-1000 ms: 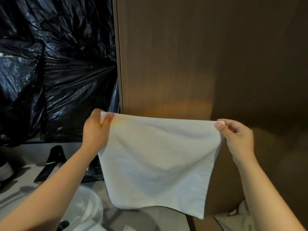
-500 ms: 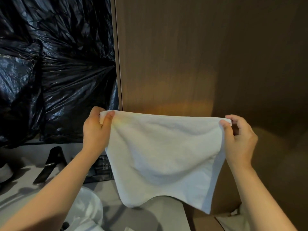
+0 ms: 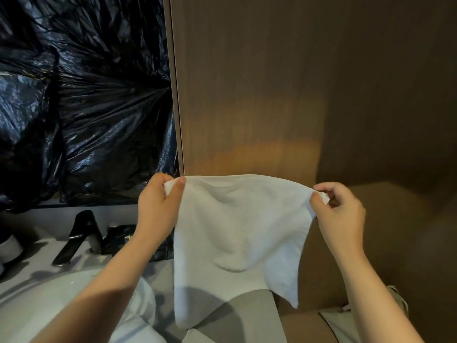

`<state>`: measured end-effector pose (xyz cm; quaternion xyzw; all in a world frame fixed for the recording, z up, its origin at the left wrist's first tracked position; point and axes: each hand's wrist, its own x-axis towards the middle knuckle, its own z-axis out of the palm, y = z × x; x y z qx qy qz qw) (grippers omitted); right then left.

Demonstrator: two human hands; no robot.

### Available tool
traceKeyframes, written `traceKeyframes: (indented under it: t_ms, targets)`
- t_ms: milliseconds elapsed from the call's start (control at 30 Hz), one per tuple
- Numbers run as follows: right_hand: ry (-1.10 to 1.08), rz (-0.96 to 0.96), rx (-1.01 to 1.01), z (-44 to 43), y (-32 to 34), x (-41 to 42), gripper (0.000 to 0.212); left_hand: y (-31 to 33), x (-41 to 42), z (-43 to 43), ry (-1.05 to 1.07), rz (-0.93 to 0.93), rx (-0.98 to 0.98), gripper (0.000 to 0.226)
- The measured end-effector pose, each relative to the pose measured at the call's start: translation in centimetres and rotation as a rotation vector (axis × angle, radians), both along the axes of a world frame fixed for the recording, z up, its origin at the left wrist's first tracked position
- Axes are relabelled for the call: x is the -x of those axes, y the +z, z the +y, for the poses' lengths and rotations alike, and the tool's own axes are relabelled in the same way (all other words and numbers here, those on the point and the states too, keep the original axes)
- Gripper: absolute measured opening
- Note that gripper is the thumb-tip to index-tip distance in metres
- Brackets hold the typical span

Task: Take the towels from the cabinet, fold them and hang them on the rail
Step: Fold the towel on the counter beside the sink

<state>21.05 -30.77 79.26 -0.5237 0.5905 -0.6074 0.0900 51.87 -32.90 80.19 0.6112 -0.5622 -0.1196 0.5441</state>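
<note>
Nearest, a white basin (image 3: 49, 300) sat left on the grey tabletop (image 3: 249, 308). Above it, the left hand (image 3: 158, 206) and right hand (image 3: 341, 219) each kept a pinching grip on a top corner of the white towel (image 3: 237, 233), which hung spread between them before a brown wooden panel (image 3: 247, 95).

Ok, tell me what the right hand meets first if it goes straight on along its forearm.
The right hand, pinching the towel, would probably meet the brown panel first, though depth is unclear.

One towel (image 3: 237, 231), two hands (image 3: 158, 209) (image 3: 341, 219), one faucet (image 3: 79, 233).
</note>
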Motion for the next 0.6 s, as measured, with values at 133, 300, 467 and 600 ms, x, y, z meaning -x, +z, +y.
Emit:
traceKeyframes:
  t_ms: [133, 300, 467, 600]
  targets:
    - [0.238, -0.047, 0.009, 1.9, 0.4, -2.0, 0.017, 0.5, 2.5, 2.5, -0.069, 0.077, -0.003, 0.023]
    - [0.405, -0.135, -0.054, 2.8, 0.7, -4.0, 0.021, 1.2, 4.6, 4.0, -0.156, 0.211, -0.032, 0.023]
    - [0.471, -0.208, -0.067, 3.4, 1.6, -4.8, 0.013, 1.7, 4.8, 4.8, -0.343, 0.352, -0.118, 0.017]
    - [0.521, -0.239, -0.091, 3.9, 2.0, -5.1, 0.012, 1.5, 4.3, 5.2, -0.415, 0.418, -0.139, 0.017]
